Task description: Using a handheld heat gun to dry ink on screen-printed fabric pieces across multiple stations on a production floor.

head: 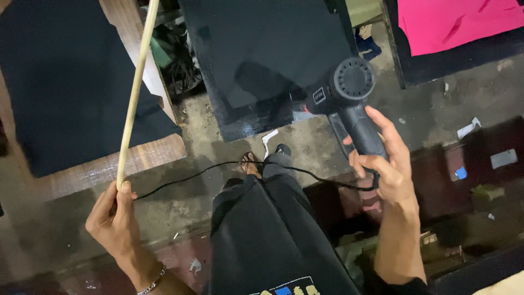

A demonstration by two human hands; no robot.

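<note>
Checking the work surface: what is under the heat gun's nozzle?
The heat gun in the right hand points down at a glossy black board. The gun's body covers the nozzle tip and the spot below it.

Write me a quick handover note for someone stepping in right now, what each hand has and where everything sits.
Left hand: closed around the lower end of a long pale wooden stick, which angles up past the top of the view.
Right hand: gripping the handle of a black heat gun, nozzle aimed at the glossy black board. Its black cord trails across the concrete floor.
Nearby: dark cloth lying on a wooden table at left; pink fabric at upper right.
Done or left: the view cannot tell how much of the board has been heated, or whether the gun is running.
</note>
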